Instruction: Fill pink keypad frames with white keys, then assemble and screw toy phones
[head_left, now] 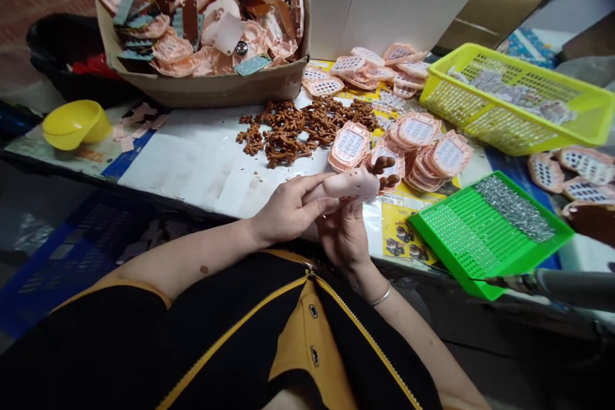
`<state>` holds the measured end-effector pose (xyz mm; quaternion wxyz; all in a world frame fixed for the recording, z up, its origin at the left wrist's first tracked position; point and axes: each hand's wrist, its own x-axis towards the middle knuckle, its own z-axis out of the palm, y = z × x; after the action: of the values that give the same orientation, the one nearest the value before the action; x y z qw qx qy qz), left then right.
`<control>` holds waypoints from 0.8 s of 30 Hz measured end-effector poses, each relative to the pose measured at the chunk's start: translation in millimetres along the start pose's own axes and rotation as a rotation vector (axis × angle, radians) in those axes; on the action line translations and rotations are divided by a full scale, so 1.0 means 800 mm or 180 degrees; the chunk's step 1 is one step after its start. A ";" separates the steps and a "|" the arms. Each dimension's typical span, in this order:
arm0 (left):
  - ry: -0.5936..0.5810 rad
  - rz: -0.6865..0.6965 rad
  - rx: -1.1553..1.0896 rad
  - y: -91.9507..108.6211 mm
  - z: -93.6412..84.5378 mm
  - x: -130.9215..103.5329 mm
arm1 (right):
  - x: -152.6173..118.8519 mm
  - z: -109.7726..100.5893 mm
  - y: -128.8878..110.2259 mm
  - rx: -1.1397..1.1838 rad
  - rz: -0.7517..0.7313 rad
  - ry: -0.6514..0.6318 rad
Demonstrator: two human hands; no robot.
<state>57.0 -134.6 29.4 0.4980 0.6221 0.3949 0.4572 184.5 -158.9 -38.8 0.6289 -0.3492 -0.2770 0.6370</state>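
Observation:
My left hand (286,211) grips the near-left end of a pale pink plastic toy shell (353,184), thumb on top. My right hand (343,237) holds the same shell from below, its fingers partly hidden behind it. Two brown antler-shaped pieces (384,166) stick out from the shell's right end. Just beyond the hands lies a heap of brown antler-like parts (307,125). Flat pink pieces with keypad-like grids (350,146) are stacked beside that heap.
A cardboard box (202,91) of pink parts stands back left, near a yellow scoop (72,125). At right are a yellow basket (480,118), a green tray (461,237) holding small screws (514,208), and a cylindrical tool (571,287) jutting over the table edge.

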 end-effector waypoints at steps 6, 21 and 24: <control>0.0130 0.0601 0.0646 -0.014 0.005 -0.003 | -0.001 0.005 0.001 0.0010 0.0280 0.0006; -0.0223 0.0295 0.0505 -0.020 -0.001 0.006 | 0.008 -0.001 0.001 -0.0130 0.0350 -0.0023; -0.0136 0.0083 0.0339 -0.009 -0.004 0.010 | 0.005 -0.004 0.002 -0.0304 0.0127 0.0009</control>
<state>56.0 -124.7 24.0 0.4665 0.6624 0.3998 0.4287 186.2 -155.0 -42.5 0.5991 -0.3852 -0.2992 0.6350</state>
